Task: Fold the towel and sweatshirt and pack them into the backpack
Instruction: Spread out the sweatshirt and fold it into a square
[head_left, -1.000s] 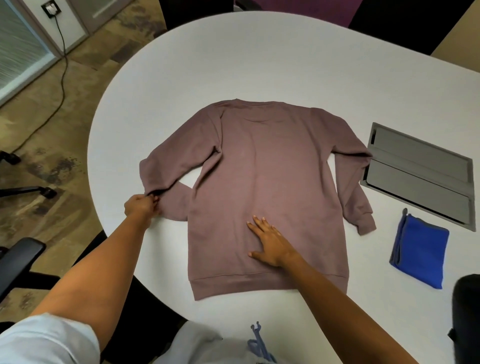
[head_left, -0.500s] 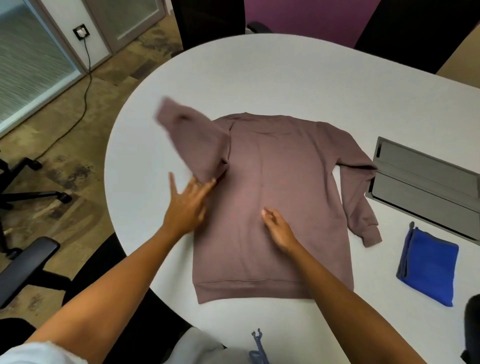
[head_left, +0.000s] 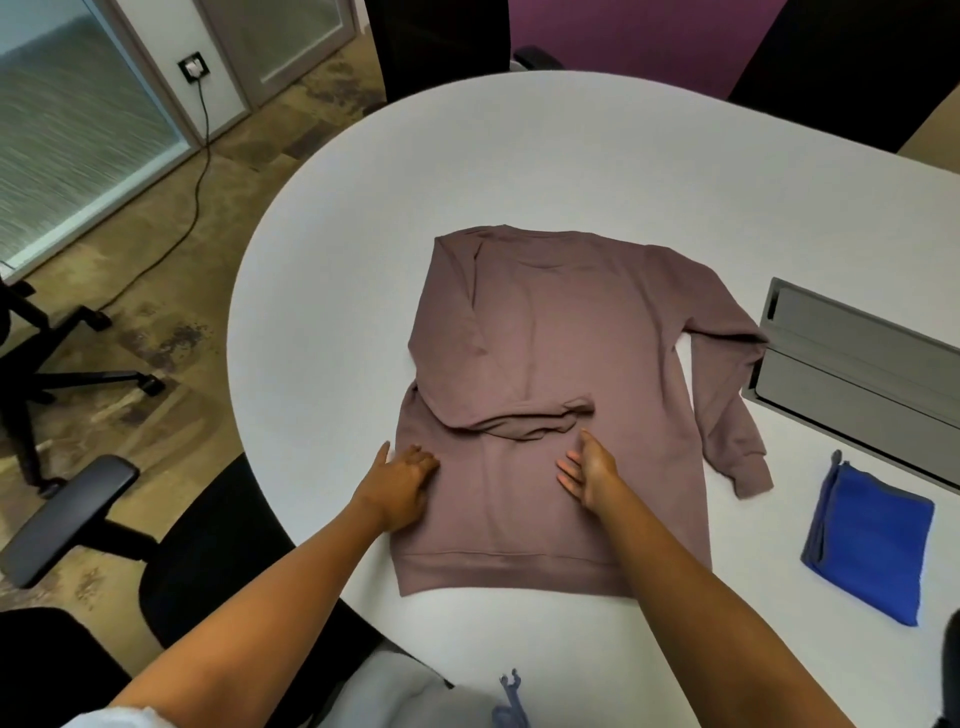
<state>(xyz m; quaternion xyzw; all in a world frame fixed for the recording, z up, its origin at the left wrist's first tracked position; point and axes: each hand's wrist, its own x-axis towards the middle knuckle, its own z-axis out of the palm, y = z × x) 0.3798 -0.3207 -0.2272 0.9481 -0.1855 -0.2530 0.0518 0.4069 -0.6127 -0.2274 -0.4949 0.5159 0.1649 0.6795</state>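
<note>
A mauve sweatshirt (head_left: 561, 332) lies flat on the white table (head_left: 322, 249), hem towards me. Its left sleeve is folded across the body, the cuff near the middle; its right sleeve hangs down the right side. My left hand (head_left: 400, 480) rests on the sweatshirt's lower left edge with fingers curled loosely. My right hand (head_left: 589, 467) hovers edge-on at the middle of the body just below the folded cuff, fingers straight. A folded blue towel (head_left: 872, 540) lies at the right. A grey piece with a blue zip pull (head_left: 511, 699) at the bottom edge may be the backpack.
A grey cable hatch (head_left: 857, 374) is set into the table at the right, touching the right sleeve's elbow. Black office chairs (head_left: 78, 509) stand to my left and beyond the table's far edge. A power cord runs across the floor at left.
My left hand carried the left sleeve up and over onto the sweatshirt's body, let it go and came down to the lower left edge. My right hand lifted from flat to edge-on.
</note>
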